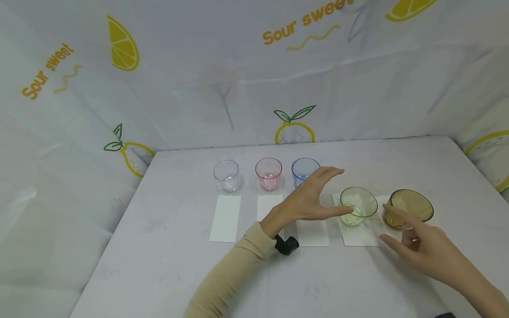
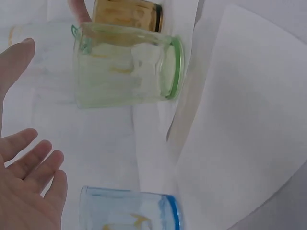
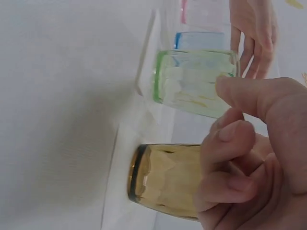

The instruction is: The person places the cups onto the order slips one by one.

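My left hand (image 1: 308, 201) reaches across the table with thumb and fingers spread, beside a green glass (image 1: 365, 202). In the left wrist view a gap shows between that hand (image 2: 29, 191) and the green glass (image 2: 122, 69). The green glass stands upright on a white paper strip (image 1: 359, 237). On the right, my right hand (image 1: 431, 251) is close to an amber glass (image 1: 413, 205). Its index finger extends toward the near side of the rim, the other fingers loosely bent. Whether a fingertip touches the amber glass (image 3: 170, 179) I cannot tell.
A clear glass (image 1: 227, 173), a pink glass (image 1: 268, 173) and a blue glass (image 1: 305, 167) stand in a row farther back, the blue one partly behind my left hand. Several white strips, including a left one (image 1: 225, 218), lie in front. A lemon-printed sheet (image 1: 179, 101) hangs behind.
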A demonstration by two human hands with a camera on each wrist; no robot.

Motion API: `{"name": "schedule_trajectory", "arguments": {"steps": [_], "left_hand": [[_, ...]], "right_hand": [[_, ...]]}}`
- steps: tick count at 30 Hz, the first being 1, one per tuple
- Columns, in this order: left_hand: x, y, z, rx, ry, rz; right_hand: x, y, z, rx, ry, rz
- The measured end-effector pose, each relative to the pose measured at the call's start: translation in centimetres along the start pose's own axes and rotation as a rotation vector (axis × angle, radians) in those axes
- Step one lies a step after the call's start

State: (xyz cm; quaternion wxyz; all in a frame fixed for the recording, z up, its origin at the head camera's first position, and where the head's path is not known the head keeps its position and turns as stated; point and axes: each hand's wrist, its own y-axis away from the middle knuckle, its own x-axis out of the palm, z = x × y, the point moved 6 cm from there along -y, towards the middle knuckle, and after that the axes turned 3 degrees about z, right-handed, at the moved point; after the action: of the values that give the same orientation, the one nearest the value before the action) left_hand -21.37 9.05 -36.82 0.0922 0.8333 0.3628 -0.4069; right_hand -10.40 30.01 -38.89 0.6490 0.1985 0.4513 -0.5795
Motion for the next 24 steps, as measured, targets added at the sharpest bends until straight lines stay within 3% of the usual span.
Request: {"name": "schedule_trajectory", "arguments": {"steps": [5, 15, 24], "left_hand": [[-2.0, 0.6, 0.6, 0.022, -0.034, -0.013], [-6.4, 0.9, 2.0, 0.075, -0.109, -0.070], [-7.6, 0.5, 4.3, 0.055, -0.177, -0.079]], "right_hand": [[-1.1, -0.4, 0.6, 0.038, -0.073, -0.054], [-1.0, -1.6, 2.5, 0.096, -0.212, -0.052], [0.4, -2.7, 4.3, 0.082, -0.293, 0.004]]}}
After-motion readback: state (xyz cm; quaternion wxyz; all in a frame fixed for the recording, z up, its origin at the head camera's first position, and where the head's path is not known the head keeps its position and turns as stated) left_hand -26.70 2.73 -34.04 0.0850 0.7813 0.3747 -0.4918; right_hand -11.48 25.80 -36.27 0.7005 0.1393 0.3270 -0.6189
